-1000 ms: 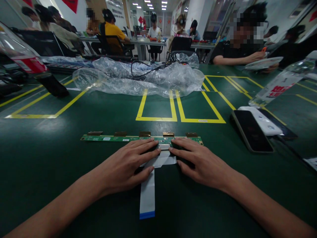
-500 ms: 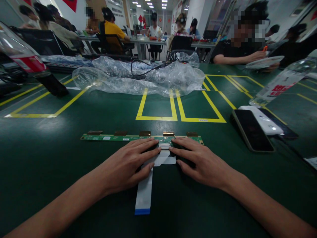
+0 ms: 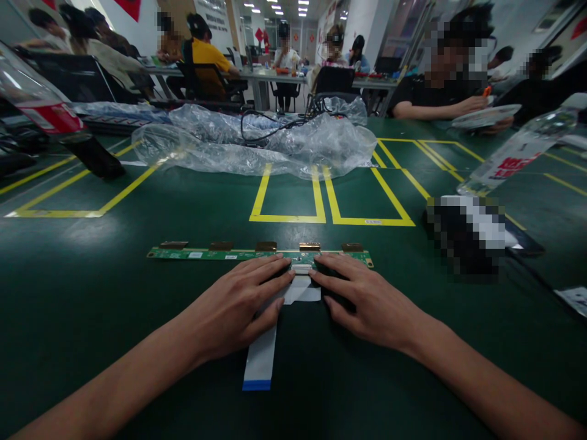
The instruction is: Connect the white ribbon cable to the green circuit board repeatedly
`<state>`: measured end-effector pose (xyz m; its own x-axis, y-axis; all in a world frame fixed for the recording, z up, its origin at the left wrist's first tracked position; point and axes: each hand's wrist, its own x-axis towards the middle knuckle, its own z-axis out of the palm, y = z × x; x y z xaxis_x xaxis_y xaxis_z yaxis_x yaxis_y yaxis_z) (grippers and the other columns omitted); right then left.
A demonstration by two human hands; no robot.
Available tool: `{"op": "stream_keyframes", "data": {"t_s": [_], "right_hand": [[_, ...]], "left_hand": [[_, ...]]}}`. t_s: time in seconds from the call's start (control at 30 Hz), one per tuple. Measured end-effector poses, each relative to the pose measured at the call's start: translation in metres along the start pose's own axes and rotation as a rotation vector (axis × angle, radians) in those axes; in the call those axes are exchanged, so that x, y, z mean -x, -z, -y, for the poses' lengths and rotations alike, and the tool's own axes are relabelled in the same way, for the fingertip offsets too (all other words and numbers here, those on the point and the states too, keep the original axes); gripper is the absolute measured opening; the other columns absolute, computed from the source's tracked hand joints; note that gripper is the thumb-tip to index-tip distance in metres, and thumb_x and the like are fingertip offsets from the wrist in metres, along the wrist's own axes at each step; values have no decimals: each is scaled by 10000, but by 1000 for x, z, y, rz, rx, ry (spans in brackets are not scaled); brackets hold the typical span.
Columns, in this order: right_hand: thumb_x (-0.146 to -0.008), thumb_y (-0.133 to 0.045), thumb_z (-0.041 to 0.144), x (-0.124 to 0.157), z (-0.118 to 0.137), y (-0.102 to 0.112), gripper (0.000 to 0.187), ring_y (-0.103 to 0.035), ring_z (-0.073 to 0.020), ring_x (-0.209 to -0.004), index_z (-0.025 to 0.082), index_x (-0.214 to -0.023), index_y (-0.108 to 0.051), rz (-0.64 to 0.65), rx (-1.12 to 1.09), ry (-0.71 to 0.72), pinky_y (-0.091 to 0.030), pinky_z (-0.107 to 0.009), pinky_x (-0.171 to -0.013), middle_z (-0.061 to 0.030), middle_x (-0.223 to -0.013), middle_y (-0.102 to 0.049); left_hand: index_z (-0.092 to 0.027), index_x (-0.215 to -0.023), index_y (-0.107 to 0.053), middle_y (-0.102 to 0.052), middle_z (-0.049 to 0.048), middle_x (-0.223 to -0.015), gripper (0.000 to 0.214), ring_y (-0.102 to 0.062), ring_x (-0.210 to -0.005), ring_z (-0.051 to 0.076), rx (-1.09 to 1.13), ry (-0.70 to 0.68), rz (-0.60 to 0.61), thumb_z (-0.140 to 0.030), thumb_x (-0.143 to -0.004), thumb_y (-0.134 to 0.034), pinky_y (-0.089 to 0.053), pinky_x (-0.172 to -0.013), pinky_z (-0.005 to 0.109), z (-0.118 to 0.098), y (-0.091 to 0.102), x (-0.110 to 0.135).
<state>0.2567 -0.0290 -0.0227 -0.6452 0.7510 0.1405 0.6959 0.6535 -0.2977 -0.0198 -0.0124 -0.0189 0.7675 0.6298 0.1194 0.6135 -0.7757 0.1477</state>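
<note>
A long narrow green circuit board point(image 3: 202, 253) lies flat on the green table point(image 3: 92, 318). A white flat ribbon cable point(image 3: 261, 357) with a blue tip runs from a connector point(image 3: 301, 268) on the board back toward me. My left hand point(image 3: 233, 305) rests palm down on the cable, fingers stretched out, fingertips at the connector's left side. My right hand point(image 3: 362, 299) lies flat as well, its fingertips touching the connector's right side and the board's edge. Neither hand grips anything.
Crumpled clear plastic wrap point(image 3: 257, 143) with a black cable lies beyond yellow tape boxes point(image 3: 288, 195). A blurred-out device point(image 3: 468, 232) and a plastic bottle point(image 3: 518, 156) sit at right, another bottle point(image 3: 41, 107) at left. A person point(image 3: 440, 85) sits across the table; others work at the back.
The cable's free blue-tipped end has swung to the left. Both hands stay at the connector, almost unmoved.
</note>
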Motion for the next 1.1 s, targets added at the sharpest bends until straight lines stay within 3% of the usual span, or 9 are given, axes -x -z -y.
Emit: {"op": "stream_keyframes", "data": {"t_s": [0.3,0.6,0.73,0.93,1.1], "right_hand": [[-969,-509,222,0,3,-2,450,-455,-292,-1401,190,-1414,-573,-25,17,-22,-357,-529,-1179,-133,-1526,-491],[-966,-531,187,-3,-2,0,428,-495,-289,-1361,190,-1391,-578,-71,-11,37,-412,-529,-1126,-138,-1463,-551],[-952,-557,183,-2,-3,0,461,-503,-301,-1354,202,-1412,-549,-106,-76,3,-434,-550,-1098,-150,-1479,-531],[-965,-535,169,-1,-4,0,387,-562,-268,-1293,227,-1342,-600,-195,-203,6,-486,-520,-1053,-124,-1435,-572],[-960,-531,157,-1,-2,0,338,-562,-259,-1285,213,-1273,-645,-256,-230,28,-490,-511,-1047,-123,-1378,-616]], "left_hand": [[-242,-1470,-470,-461,69,-1545,482,-447,-1424,260,16,5,5,-324,-996,-442,-471,-1139,529,2,1,1],[-249,-1385,-561,-577,62,-1437,404,-533,-1339,251,82,19,-72,-276,-995,-460,-494,-1108,505,5,-4,-5],[-244,-1371,-569,-567,63,-1446,392,-545,-1322,244,108,70,-62,-312,-999,-466,-486,-1114,498,6,-5,-6],[-212,-1481,-453,-479,95,-1528,498,-494,-1360,298,43,153,-37,-355,-1004,-450,-477,-1093,573,2,-6,-7],[-188,-1414,-544,-549,108,-1464,456,-540,-1291,299,10,202,-60,-367,-1008,-442,-499,-1057,567,3,-2,-4]]}}
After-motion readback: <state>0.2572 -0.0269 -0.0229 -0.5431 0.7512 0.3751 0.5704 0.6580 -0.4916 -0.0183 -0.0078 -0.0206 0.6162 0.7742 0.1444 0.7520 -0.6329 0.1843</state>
